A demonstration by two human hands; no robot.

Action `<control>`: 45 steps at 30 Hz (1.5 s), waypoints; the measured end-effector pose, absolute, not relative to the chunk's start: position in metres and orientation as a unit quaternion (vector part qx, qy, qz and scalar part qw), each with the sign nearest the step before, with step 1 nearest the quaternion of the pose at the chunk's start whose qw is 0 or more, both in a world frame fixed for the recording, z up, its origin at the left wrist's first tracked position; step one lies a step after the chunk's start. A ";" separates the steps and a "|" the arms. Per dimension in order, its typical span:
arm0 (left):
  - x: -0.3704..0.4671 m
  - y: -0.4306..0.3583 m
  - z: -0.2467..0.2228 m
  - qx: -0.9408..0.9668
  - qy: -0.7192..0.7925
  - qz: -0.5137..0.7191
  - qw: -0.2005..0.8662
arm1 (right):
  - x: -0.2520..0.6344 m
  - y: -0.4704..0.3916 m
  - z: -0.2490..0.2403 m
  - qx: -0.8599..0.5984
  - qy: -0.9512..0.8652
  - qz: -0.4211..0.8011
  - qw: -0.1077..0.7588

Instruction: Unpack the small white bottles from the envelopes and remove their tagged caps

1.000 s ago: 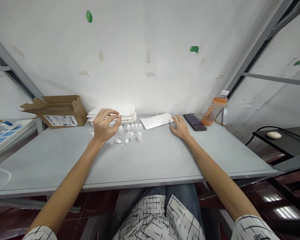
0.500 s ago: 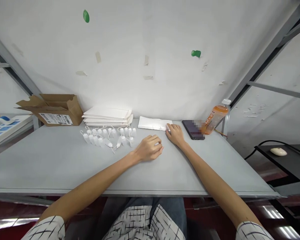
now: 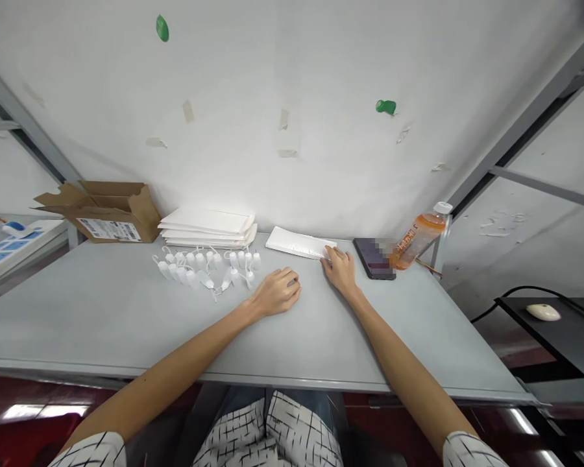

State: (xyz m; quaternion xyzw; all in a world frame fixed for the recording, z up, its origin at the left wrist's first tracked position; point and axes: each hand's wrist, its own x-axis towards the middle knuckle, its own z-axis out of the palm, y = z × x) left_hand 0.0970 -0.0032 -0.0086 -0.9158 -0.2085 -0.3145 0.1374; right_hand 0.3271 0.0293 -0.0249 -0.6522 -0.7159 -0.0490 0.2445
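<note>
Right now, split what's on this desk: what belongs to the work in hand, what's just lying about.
Probably belongs:
flat white packet, touched by the right hand
small white plastic pieces, nearest the left hand
stacked white packets, behind those pieces

Probably just lying about:
dark phone
orange drink bottle
open cardboard box, less certain

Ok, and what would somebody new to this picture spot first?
Probably the orange drink bottle at the table's far right, beside a dark phone. Next, the cluster of small white plastic pieces left of centre, before a stack of white packets. Then the right hand, its fingers at the right end of a single white packet near the wall.
</note>
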 end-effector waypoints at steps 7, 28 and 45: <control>0.093 -0.010 -0.006 -0.920 -0.226 -0.285 0.148 | 0.323 0.021 -0.002 -0.665 -0.682 -0.060 0.299; 0.075 -0.018 0.046 -0.613 -0.232 -0.522 -0.545 | 0.308 -0.022 0.035 -0.447 -0.497 0.568 0.481; 0.057 -0.015 0.068 -0.631 -0.228 -0.613 -0.417 | 0.320 -0.012 0.022 -0.518 -0.435 0.534 0.507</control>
